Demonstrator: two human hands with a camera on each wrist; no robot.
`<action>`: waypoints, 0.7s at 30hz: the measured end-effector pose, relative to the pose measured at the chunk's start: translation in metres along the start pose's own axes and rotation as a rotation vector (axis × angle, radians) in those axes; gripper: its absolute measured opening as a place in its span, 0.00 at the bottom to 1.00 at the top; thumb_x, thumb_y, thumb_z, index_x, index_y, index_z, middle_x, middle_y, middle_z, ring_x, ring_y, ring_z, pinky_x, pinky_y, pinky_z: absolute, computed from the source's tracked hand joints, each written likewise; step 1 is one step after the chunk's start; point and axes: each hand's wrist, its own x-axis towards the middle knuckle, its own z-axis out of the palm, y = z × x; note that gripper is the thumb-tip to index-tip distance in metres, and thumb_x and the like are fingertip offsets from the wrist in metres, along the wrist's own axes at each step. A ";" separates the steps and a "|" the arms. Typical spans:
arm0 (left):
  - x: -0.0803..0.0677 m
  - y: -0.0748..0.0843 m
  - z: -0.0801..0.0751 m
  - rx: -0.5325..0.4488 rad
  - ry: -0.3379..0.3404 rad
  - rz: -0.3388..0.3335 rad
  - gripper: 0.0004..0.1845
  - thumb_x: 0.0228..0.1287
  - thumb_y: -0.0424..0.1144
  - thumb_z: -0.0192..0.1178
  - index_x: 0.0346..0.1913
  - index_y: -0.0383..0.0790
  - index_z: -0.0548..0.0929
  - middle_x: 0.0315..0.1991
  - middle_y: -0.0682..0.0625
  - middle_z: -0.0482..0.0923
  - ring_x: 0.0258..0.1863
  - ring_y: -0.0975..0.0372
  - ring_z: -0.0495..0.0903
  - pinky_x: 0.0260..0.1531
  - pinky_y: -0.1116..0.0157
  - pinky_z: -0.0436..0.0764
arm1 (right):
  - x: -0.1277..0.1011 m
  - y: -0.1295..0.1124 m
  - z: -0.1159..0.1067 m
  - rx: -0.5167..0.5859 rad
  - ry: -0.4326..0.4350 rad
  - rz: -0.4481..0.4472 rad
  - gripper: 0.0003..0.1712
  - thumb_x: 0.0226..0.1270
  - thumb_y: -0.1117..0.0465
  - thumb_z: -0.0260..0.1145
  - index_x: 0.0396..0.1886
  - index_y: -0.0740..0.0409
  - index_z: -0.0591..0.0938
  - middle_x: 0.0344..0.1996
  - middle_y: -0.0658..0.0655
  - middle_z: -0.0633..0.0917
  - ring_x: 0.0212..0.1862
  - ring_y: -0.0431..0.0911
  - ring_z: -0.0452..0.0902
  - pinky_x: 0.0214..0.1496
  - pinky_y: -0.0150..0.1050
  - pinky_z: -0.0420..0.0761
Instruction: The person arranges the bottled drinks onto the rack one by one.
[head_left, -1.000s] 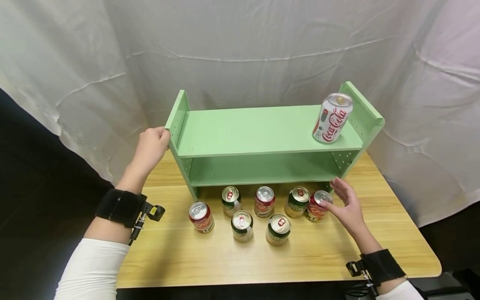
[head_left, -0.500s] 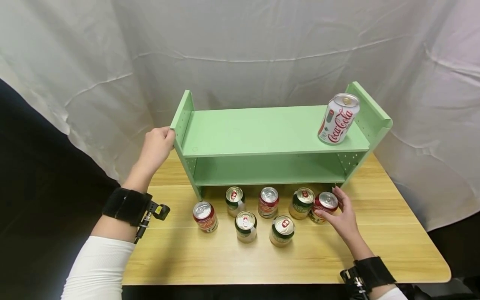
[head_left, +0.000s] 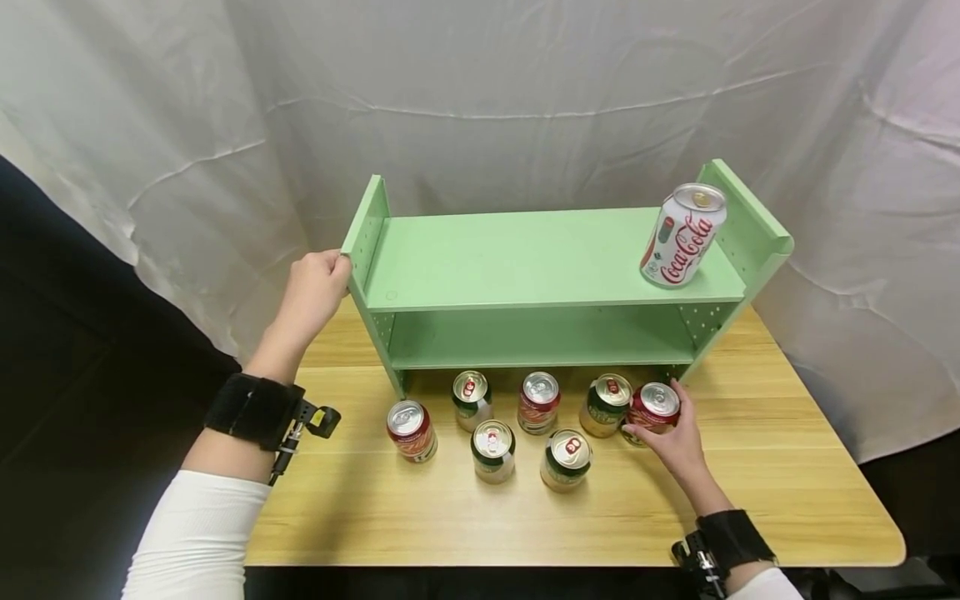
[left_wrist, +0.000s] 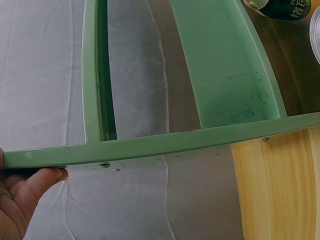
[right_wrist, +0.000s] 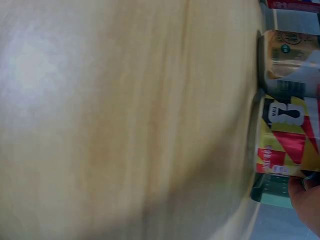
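1. Right hand (head_left: 671,440): since a second ago it has closed in from open fingers beside the red can (head_left: 651,410) to fingers wrapped round its side; the can stands upright on the tabletop (head_left: 787,483), rightmost of the row, not yet lifted.
2. Left hand (head_left: 313,287): unchanged, gripping the left end panel of the green shelf (head_left: 525,258).
3. White cola can (head_left: 682,236): unmoved on the top board.
4. Obscured: right wrist view blurred; fingers mostly cut off. Left palm partly out of frame.

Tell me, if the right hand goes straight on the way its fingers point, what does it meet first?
The right hand already touches the red can; beyond that, probably the green shelf, though depth is unclear.
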 end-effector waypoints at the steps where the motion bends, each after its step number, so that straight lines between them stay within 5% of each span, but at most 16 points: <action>1: 0.000 0.000 0.000 0.004 0.003 0.001 0.19 0.69 0.42 0.36 0.21 0.39 0.66 0.14 0.49 0.58 0.17 0.59 0.62 0.19 0.63 0.64 | 0.002 0.007 0.001 0.000 0.006 0.002 0.63 0.42 0.69 0.77 0.73 0.63 0.46 0.66 0.71 0.58 0.63 0.62 0.59 0.48 0.11 0.59; 4: 0.000 0.000 0.000 0.016 0.008 0.004 0.19 0.69 0.42 0.36 0.20 0.39 0.65 0.14 0.49 0.58 0.17 0.58 0.62 0.19 0.63 0.64 | 0.003 0.013 0.003 0.016 0.022 0.011 0.62 0.41 0.69 0.78 0.72 0.65 0.48 0.64 0.71 0.62 0.63 0.61 0.61 0.55 0.17 0.61; 7: 0.000 0.000 0.001 0.027 0.007 0.007 0.19 0.69 0.42 0.36 0.21 0.39 0.66 0.14 0.49 0.59 0.17 0.58 0.63 0.19 0.63 0.65 | 0.003 0.016 0.005 0.004 0.038 0.043 0.60 0.41 0.68 0.78 0.70 0.67 0.51 0.62 0.70 0.65 0.62 0.60 0.62 0.65 0.36 0.64; 11: 0.000 0.001 0.001 0.017 -0.004 0.000 0.20 0.69 0.42 0.36 0.24 0.36 0.70 0.15 0.49 0.60 0.19 0.58 0.65 0.19 0.63 0.65 | 0.002 0.015 0.005 -0.032 0.054 0.079 0.56 0.42 0.67 0.77 0.67 0.69 0.54 0.59 0.73 0.67 0.60 0.62 0.64 0.63 0.59 0.62; 21: 0.001 -0.001 0.000 0.015 0.000 0.000 0.21 0.69 0.43 0.36 0.24 0.36 0.72 0.15 0.49 0.62 0.21 0.57 0.68 0.20 0.63 0.65 | 0.004 0.012 0.006 -0.055 0.070 0.108 0.52 0.41 0.66 0.77 0.65 0.68 0.58 0.58 0.73 0.69 0.59 0.63 0.66 0.62 0.59 0.64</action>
